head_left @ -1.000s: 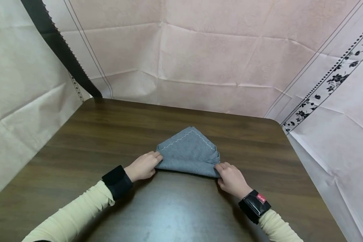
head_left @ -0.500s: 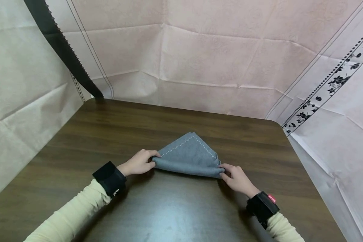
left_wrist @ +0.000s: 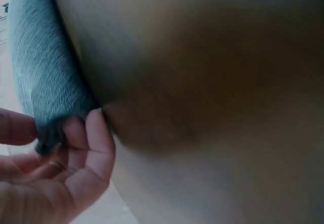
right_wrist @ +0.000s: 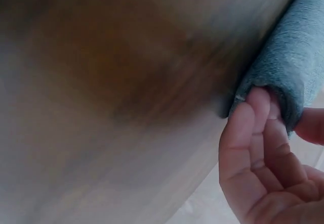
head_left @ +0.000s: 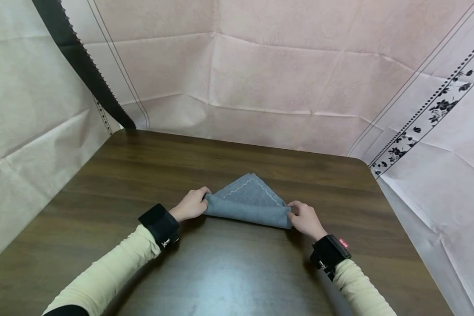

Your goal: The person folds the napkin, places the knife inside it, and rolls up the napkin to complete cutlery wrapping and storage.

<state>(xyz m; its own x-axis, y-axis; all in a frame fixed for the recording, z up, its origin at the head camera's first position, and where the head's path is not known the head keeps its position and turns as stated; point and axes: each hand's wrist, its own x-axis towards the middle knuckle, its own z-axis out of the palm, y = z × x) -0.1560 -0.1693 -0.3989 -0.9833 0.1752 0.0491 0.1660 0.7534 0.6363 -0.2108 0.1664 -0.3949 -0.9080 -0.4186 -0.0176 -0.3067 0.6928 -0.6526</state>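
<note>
- The wooden table has a dark brown surface with lengthwise grain and rounded far corners.
- A pale sheen of reflected light lies on the near part of the tabletop.
- A pink sheet hangs behind the table; fold creases cross it in a grid.
- A cream sheet covers the left side, also creased.
- A black band with a serrated edge runs diagonally down the left corner.
- A black floral border runs diagonally across the right-hand sheet.
</note>
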